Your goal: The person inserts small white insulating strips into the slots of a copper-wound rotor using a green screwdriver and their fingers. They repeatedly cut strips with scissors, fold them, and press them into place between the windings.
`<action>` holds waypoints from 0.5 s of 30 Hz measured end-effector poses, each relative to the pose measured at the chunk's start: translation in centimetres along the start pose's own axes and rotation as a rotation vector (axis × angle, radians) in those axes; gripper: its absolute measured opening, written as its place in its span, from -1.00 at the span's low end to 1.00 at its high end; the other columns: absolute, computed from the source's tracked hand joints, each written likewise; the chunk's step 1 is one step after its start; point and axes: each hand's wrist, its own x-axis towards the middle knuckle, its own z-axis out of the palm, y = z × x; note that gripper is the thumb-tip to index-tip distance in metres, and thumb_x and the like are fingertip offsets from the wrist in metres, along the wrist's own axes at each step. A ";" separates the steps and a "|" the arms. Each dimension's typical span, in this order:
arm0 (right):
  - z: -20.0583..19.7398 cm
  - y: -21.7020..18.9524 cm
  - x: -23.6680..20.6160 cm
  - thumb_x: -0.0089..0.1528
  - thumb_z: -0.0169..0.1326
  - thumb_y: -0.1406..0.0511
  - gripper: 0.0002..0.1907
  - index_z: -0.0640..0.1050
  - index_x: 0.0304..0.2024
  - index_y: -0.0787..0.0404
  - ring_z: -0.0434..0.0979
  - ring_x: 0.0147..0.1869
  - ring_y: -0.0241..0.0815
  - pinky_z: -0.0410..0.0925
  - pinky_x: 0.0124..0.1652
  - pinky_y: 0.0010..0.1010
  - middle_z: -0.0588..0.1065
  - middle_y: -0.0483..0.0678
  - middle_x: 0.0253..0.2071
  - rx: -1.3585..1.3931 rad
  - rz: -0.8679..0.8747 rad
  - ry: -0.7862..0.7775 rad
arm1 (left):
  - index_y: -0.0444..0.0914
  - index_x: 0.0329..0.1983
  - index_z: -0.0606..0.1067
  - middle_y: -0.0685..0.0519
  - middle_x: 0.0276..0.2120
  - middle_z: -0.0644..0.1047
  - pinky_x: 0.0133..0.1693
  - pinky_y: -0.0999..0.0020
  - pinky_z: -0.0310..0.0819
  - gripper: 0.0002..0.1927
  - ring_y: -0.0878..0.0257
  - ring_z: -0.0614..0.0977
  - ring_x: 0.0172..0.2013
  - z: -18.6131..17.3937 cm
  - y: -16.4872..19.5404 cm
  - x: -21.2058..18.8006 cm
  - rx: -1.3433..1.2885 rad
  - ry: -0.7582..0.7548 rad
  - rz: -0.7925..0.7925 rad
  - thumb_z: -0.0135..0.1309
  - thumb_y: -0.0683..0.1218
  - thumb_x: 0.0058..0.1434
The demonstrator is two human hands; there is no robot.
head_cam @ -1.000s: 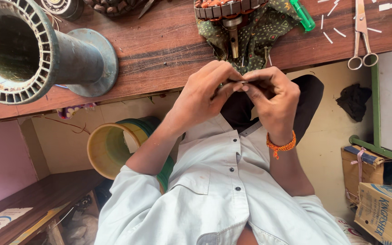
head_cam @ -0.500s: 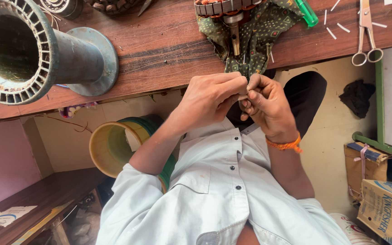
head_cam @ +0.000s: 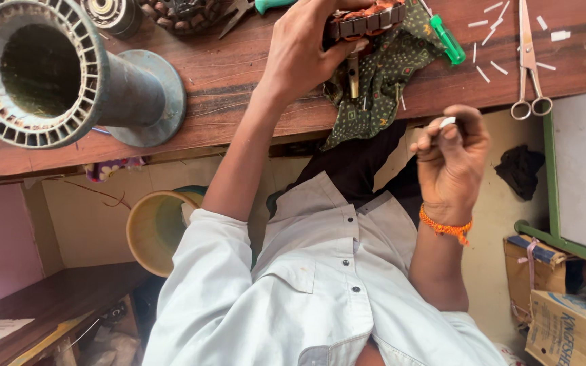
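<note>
Up top, running out of frame: a ring-shaped wound core [head_cam: 367, 20] with dark slotted teeth and coppery coils, showing only its lower edge. Clamping over that core from the near side, the left hand [head_cam: 306, 47], its grip pressed together on the rim, fingertips hidden behind the part. Lying under the core and drooping over the counter [head_cam: 239, 81] edge, a green patterned cloth [head_cam: 381, 74]. Poking out beneath the core, a short metal shaft, hard to make out against the cloth.

Hovering off the counter, over the lap, the right hand [head_cam: 452, 152] with an orange band at the wrist, its grip pinching a small white strip [head_cam: 447, 122] between thumb and fingertips; most of the strip hidden inside the pinch.

Lying right of the cloth, a green-handled screwdriver [head_cam: 447, 39], then scattered white slips [head_cam: 490, 41] and scissors [head_cam: 530, 61] with their points cut off at the top edge. Taking up the left end of the counter, a large grey slotted drum [head_cam: 42, 74] on its side. Showing only in part along the top edge, a few more tools, too cropped to tell apart.

Leaving open room between drum and cloth: bare wood along the counter's near edge. Sitting below the counter, a yellow bucket [head_cam: 157, 230], half hidden by the left sleeve.
</note>
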 end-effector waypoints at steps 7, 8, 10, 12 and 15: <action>3.2 -1.0 3.3 0.42 0.27 0.23 -0.68 0.40 -0.10 0.28 0.68 -0.10 -0.20 0.59 -0.13 -0.40 0.60 0.19 0.04 -0.517 -0.622 -0.036 | -0.09 0.33 0.35 0.07 0.01 0.68 -0.06 0.34 0.68 -0.39 0.17 0.75 -0.11 0.7 -1.8 0.7 -0.138 0.052 -0.063 0.43 -0.11 0.34; 3.8 -0.9 4.4 0.41 0.23 0.26 -0.71 0.41 -0.14 0.30 0.65 0.01 -0.12 0.57 -0.03 -0.31 0.57 0.22 0.05 -0.625 -0.685 -0.086 | -0.08 0.35 0.34 0.05 0.01 0.66 0.00 0.37 0.73 -0.39 0.17 0.78 -0.03 0.4 -1.5 0.7 -0.181 0.050 -0.049 0.43 -0.13 0.36; 4.7 -0.3 6.6 0.39 0.17 0.33 -0.79 0.43 -0.20 0.35 0.59 0.23 0.04 0.54 0.18 -0.12 0.52 0.30 0.07 -0.829 -0.813 -0.195 | -0.08 0.35 0.29 0.00 0.00 0.66 0.07 0.31 0.70 -0.35 0.15 0.75 0.00 0.1 -1.0 0.8 -0.266 0.068 -0.034 0.41 -0.16 0.33; 5.4 0.6 8.3 0.35 0.21 0.41 -0.87 0.49 -0.20 0.31 0.53 0.35 0.06 0.48 0.28 -0.10 0.57 0.20 0.11 -1.042 -0.876 -0.263 | -0.09 0.41 0.22 -0.01 -0.01 0.66 0.07 0.30 0.68 -0.27 0.17 0.76 -0.01 0.0 -0.6 0.6 -0.348 0.043 -0.077 0.40 -0.18 0.33; 5.6 2.0 9.7 0.34 0.24 0.49 -0.87 0.52 -0.19 0.27 0.48 0.44 0.10 0.39 0.39 -0.09 0.58 0.09 0.20 -1.188 -0.852 -0.336 | -0.10 0.54 0.12 0.00 0.01 0.68 0.02 0.36 0.67 -0.15 0.21 0.80 -0.04 0.6 -0.3 0.1 -0.411 -0.008 -0.205 0.40 -0.18 0.35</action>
